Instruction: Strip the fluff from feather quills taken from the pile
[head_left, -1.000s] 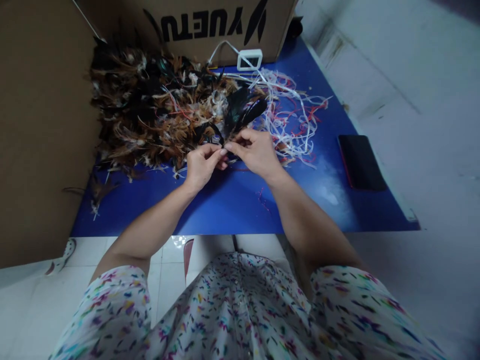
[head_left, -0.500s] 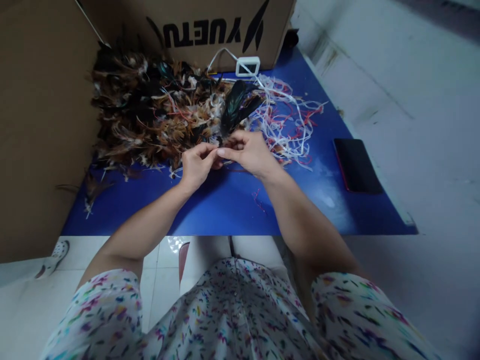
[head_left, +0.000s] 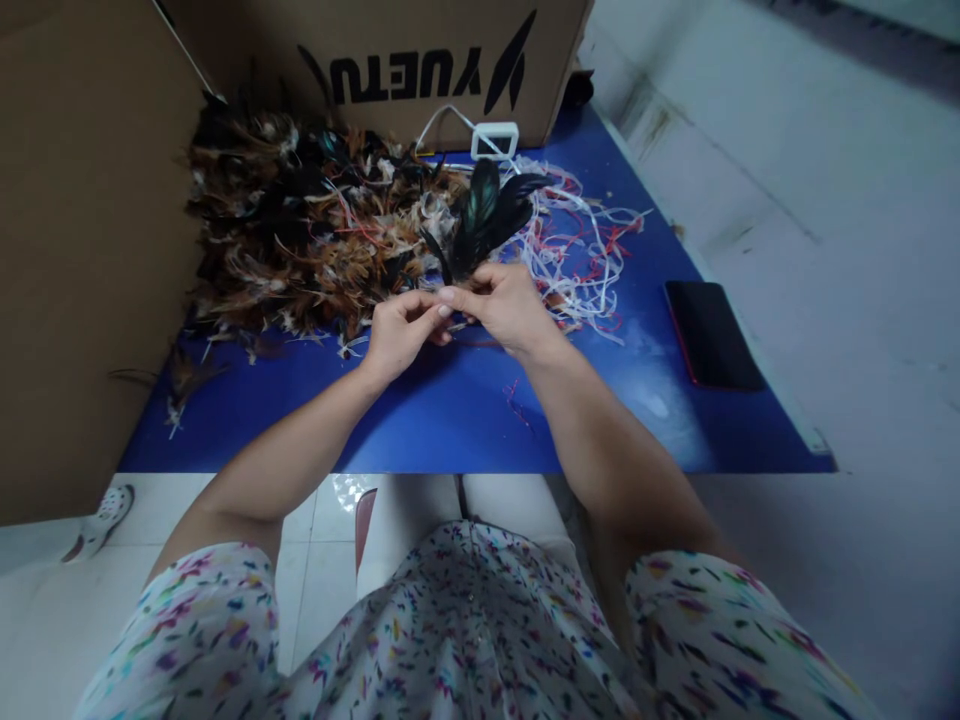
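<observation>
My right hand [head_left: 504,305] is closed on the quill ends of a small bunch of black feathers [head_left: 484,212], which fan upward and away from me. My left hand [head_left: 399,332] pinches at the same quill ends, fingertips touching those of the right hand. Both hands hover just above the blue table [head_left: 450,400]. Behind them lies a big heap of brown, black and white feathers [head_left: 300,230]. To the right of the bunch sits a tangle of white and red plastic strips [head_left: 581,250].
A black phone [head_left: 709,333] lies on the table's right side. A cardboard box printed with letters [head_left: 420,60] stands at the back, with a small white device and cable [head_left: 493,140] before it. A cardboard wall [head_left: 82,250] closes off the left. A shoe [head_left: 97,510] rests on the floor tiles.
The black feather bunch has turned more upright and fanned out in my right hand. Both hands stay together at the quills, barely shifted.
</observation>
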